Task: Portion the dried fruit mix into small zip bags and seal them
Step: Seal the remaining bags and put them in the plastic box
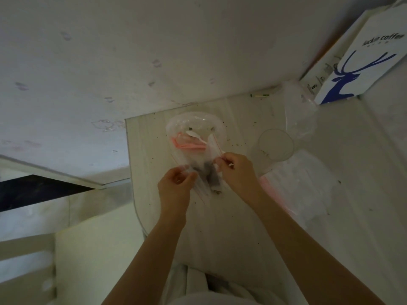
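Note:
A small clear zip bag with dark dried fruit in it hangs between my hands above the white table. My left hand pinches its left top corner. My right hand pinches its right top corner. Behind the bag stands a clear plastic bowl holding a white plastic spoon and several bags with pink-red zip strips. Dark crumbs lie scattered on the table around the bowl.
A clear round lid lies right of the bowl. A stack of unused zip bags sits at the right. A crumpled clear plastic bag and a white paper bag with a blue deer stand at the back right by the wall.

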